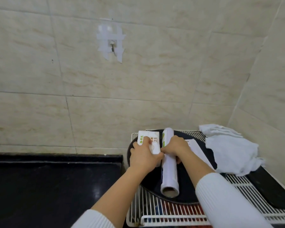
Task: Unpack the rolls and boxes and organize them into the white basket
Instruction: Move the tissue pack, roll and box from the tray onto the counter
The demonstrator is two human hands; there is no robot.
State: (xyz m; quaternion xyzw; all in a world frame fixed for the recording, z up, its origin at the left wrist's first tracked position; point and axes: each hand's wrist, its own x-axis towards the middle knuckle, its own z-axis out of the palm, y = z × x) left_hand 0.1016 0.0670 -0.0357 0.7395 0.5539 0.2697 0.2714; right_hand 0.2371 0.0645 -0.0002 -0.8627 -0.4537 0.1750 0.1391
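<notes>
**Both hands on a box and a roll over the dark round tray**

We take the dark round tray (186, 193) as our landmark; it lies on the white wire rack (247, 186) in the corner of the tiled wall. Along the middle of the tray lies a white roll (169, 175), its open cardboard core facing us and its far end, with a green printed label, pointing at the wall. Our right hand (175, 146) is closed over the roll's far half, fingers wrapped down both sides. Just left of the roll, at the tray's left edge, a white box (150, 139) with green and red print is held in our left hand (144, 157), thumb on its top face and fingers curled round its near end. The two hands touch between box and roll. Right of the tray, a crumpled white cloth (232, 150) lies on the rack, overlapping a white sheet of paper (197, 148) that rests on the tray's right side. Left of the tray is a black countertop (53, 181). Whether the rack is the basket named in the task, we cannot tell.
</notes>
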